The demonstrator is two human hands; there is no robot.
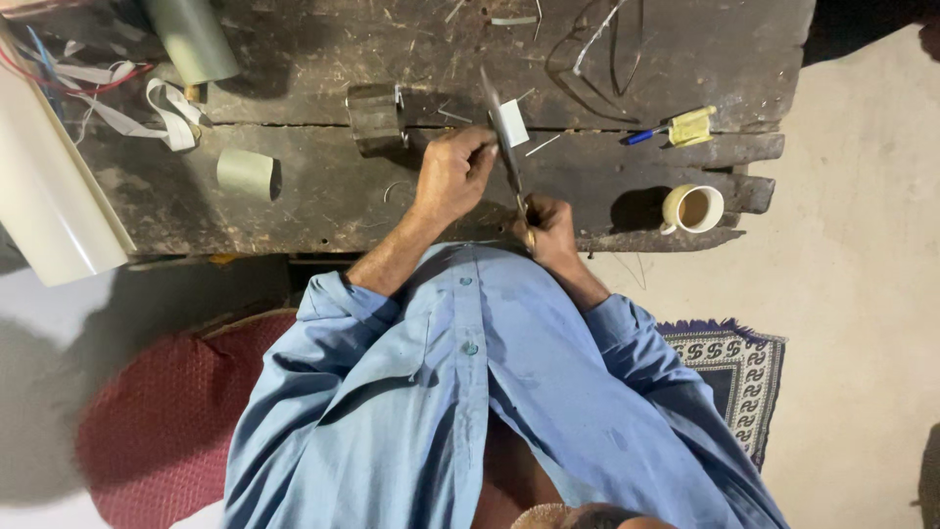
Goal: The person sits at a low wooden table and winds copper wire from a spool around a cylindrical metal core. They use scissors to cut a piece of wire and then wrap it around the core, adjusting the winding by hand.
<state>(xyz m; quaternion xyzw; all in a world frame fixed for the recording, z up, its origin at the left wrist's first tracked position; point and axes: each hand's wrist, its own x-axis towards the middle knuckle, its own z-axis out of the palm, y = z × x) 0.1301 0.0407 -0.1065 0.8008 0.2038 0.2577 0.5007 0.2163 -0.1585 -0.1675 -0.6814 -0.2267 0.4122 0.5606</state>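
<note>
Right hand (548, 223) grip closed on long dark shears (504, 147); left hand (452, 176) pinches small white sheet (513, 122).

One head cam, looking steeply down from above, close; workbench (294, 196) at frame top; single view only.

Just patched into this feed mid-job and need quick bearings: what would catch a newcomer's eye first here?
At the centre, the right hand works long shears through a small white piece that the left hand steadies, over a worn dark wooden bench. At the bench's right edge stands a cup of tea; a big pale roll of sheet lies at the far left.
</note>
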